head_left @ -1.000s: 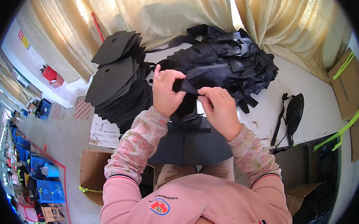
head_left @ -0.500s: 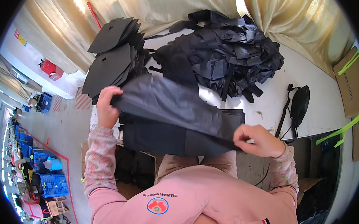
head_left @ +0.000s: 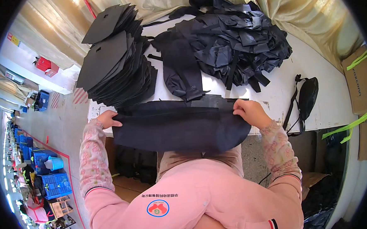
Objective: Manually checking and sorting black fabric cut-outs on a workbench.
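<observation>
A wide black fabric piece (head_left: pixel 178 129) is stretched level along the near edge of the table, its lower part hanging over the edge above my lap. My left hand (head_left: pixel 108 119) grips its left end, the thumb lying on top. At the upper right corner, my right hand (head_left: pixel 252 112) pinches the cloth between thumb and fingers. Just beyond the cloth, partly covered by it, lie more flat black pieces (head_left: pixel 209 100). A big heap of black fabric parts with straps (head_left: pixel 238 45) covers the back of the table.
Stacked black boards with small slots (head_left: pixel 106 64) stand at the table's left. On the right of the white table (head_left: pixel 270 103) lies a black pouch with a strap (head_left: pixel 308 93). A cardboard box (head_left: pixel 358 80) stands far right, curtains behind. Blue crates (head_left: pixel 56 185) are on the floor at left.
The fabric has gone from slanted and lifted on the left to level and spread out. My left hand has come down, and my right hand has moved up and away from me.
</observation>
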